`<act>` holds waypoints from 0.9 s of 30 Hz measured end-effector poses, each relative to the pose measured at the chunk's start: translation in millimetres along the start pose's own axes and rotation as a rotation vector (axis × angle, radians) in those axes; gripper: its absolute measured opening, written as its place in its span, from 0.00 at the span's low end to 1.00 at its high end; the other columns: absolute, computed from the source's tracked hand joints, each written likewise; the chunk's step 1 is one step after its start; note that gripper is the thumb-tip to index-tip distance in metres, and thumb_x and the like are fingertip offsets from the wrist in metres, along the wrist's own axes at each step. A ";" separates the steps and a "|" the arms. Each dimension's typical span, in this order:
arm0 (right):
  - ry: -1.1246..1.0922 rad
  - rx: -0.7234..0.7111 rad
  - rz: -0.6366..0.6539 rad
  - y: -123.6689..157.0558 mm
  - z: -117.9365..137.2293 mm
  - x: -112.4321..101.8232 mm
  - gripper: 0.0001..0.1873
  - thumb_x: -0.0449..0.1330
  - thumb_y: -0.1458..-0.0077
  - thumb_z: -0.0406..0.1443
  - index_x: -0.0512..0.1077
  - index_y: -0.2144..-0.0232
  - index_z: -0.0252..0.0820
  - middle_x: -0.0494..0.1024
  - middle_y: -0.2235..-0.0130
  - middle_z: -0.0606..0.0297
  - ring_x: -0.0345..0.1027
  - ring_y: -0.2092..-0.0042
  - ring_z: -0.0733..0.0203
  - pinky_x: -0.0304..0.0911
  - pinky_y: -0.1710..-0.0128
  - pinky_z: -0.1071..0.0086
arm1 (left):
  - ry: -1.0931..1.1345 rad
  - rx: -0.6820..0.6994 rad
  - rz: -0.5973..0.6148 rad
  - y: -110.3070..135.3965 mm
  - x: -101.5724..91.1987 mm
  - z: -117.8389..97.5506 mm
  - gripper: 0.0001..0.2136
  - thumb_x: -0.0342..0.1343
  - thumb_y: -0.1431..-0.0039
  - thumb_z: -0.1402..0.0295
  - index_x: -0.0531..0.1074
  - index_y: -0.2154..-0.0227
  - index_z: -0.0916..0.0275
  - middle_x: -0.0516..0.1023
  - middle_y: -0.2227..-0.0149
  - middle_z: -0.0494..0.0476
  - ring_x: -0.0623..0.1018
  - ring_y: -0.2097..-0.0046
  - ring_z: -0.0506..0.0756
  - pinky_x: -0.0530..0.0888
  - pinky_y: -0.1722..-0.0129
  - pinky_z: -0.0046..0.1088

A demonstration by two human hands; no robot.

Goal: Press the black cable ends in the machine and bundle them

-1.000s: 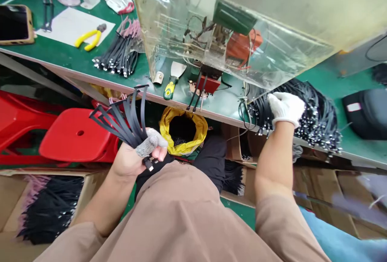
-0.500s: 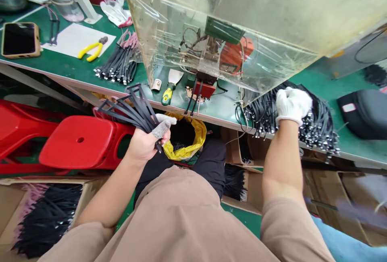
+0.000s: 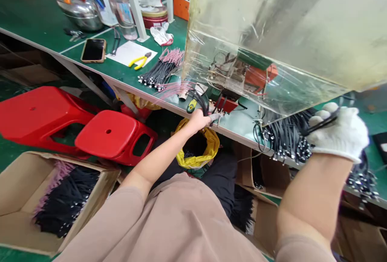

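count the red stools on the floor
2: one red stool at far left, another red stool just right of it, both on the floor; others may be hidden.

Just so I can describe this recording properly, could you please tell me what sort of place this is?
This is probably a small cable assembly workshop. A green workbench holds bundled black cables with pink ends, yellow-handled pliers lie nearby, and a cardboard box on the floor is filled with more cables.
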State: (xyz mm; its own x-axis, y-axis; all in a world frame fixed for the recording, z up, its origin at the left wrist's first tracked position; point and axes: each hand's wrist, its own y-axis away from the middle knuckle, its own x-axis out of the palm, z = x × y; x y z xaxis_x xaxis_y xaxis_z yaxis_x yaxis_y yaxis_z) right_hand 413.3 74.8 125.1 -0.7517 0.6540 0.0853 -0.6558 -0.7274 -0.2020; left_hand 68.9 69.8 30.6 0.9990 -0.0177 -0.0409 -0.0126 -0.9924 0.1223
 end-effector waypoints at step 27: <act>-0.448 0.829 0.866 212.1 -21.7 51.0 0.22 0.75 0.52 0.43 0.71 0.60 0.45 0.73 0.70 0.69 0.72 0.71 0.64 0.72 0.72 0.68 | 0.337 -0.005 0.143 159.9 -82.0 -87.9 0.25 0.69 0.57 0.43 0.74 0.80 0.62 0.72 0.83 0.52 0.68 0.85 0.49 0.60 0.90 0.22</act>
State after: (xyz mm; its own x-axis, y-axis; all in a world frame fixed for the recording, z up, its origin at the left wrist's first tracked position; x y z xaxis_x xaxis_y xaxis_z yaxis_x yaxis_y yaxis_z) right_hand 237.4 -41.6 65.4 -0.8047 -0.1054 0.5842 0.3320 -0.8957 0.2958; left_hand -11.3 -76.7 140.7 0.9450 -0.1145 0.3064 -0.1539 -0.9822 0.1079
